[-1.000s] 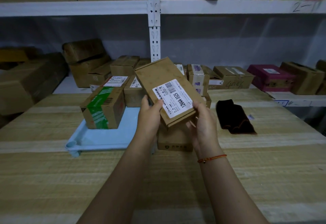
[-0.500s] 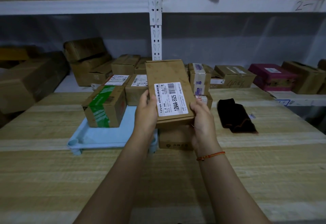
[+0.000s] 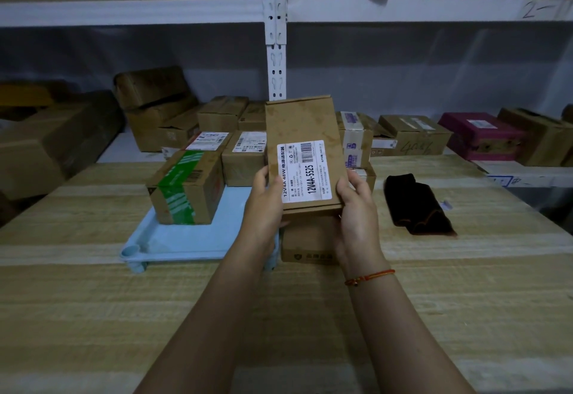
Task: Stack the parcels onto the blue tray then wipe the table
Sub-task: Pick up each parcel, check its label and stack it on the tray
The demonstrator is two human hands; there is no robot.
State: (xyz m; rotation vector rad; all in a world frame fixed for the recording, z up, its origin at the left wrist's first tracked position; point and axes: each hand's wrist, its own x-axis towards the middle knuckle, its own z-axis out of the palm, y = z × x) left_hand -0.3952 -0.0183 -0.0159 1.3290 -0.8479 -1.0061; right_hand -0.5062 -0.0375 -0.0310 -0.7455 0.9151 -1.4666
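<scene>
I hold a flat brown parcel (image 3: 302, 133) with a white label above the table, its long side pointing away from me. My left hand (image 3: 263, 204) grips its left edge and my right hand (image 3: 356, 207) grips its right edge. Under it, a small brown box (image 3: 305, 243) sits on the wooden table just right of the blue tray (image 3: 186, 238). On the tray stand a box with green tape (image 3: 186, 189) and two labelled boxes (image 3: 245, 158) behind it. A dark cloth (image 3: 417, 204) lies on the table to the right.
More parcels (image 3: 356, 142) stand behind the held one at the table's far edge. The back shelf holds brown boxes (image 3: 412, 135) and a magenta box (image 3: 480, 135). Large cartons (image 3: 46, 145) sit at the left. A white shelf post (image 3: 276, 37) rises in the middle.
Both hands have turned the held parcel from a slant to straight, its label now square to me, and brought it slightly lower and closer.
</scene>
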